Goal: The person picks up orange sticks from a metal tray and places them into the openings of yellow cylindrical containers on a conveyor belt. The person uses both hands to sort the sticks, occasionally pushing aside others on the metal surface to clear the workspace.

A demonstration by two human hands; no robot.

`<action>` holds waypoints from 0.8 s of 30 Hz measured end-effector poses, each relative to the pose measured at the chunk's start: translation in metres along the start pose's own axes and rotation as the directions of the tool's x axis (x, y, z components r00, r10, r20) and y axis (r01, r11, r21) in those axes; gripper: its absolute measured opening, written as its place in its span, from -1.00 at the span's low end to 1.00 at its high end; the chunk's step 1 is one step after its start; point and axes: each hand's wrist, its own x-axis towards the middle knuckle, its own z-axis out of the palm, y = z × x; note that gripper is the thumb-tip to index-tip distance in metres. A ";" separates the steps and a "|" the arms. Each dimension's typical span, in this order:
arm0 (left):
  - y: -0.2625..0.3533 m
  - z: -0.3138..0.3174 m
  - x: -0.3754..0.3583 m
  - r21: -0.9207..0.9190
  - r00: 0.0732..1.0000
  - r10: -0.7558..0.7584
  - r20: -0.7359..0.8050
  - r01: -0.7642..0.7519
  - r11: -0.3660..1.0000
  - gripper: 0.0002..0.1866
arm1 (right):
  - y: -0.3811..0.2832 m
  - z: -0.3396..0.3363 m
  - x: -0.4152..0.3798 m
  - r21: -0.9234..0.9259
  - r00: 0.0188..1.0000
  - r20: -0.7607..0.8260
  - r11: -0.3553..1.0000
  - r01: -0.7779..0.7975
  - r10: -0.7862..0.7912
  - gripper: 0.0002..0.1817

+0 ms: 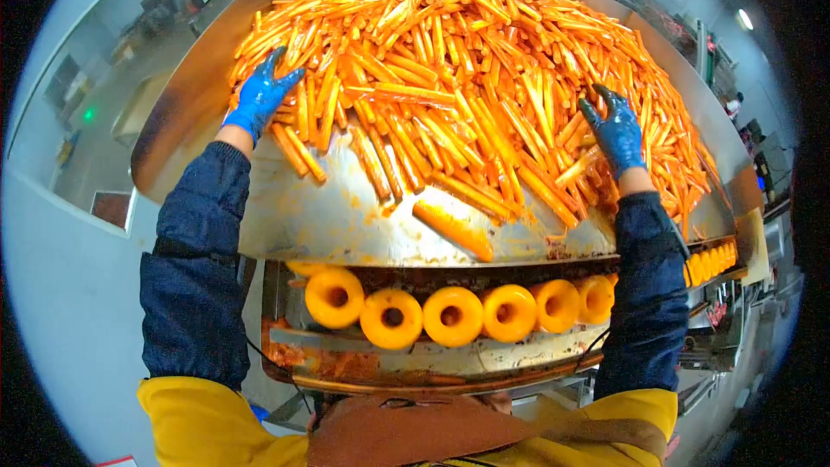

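Item one — the left hand [262, 95], in a blue glove, lies flat with fingers spread on the orange sticks [467, 78] at about ten o'clock of the pile; we see it open, palm down, gripping nothing, its fingertips pushed in among the outermost sticks.

Item two — the right hand [616, 131], also blue-gloved, rests at about three o'clock of the pile, fingers loosely spread and slightly curled over the sticks; we read it as open, touching them but holding none.

Item three: the orange sticks themselves, a dense heap of long thin pieces lying criss-cross, filling the far half of the steel worktop [303, 216] from nine o'clock round to four o'clock. A few lie loose toward six o'clock, among them one thicker stray stick [452, 230] apart from the heap, near the worktop's near edge.

Item four: a row of yellow-orange rollers [450, 316], ring-shaped with dark centres, set side by side just below the worktop's near edge and running off toward four o'clock.

Item five: our dark blue sleeves [194, 268] and a yellow apron [199, 424] at six o'clock, with a brown strap [415, 432] across it.
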 end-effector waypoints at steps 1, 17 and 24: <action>0.009 0.005 0.012 0.095 0.998 0.056 -0.008 -0.055 0.994 -0.18 | 0.002 0.001 0.013 0.095 0.983 0.158 0.989 -0.109 0.093 -0.35; 0.099 0.089 0.013 -0.021 0.842 0.152 0.517 -0.165 0.986 -0.14 | -0.052 0.053 0.057 0.386 0.824 0.560 0.906 -0.173 -0.081 -0.07; 0.120 0.057 -0.040 0.118 0.743 0.154 0.652 -0.299 0.947 -0.20 | -0.073 0.018 -0.004 0.316 0.766 0.598 0.948 0.045 -0.236 -0.32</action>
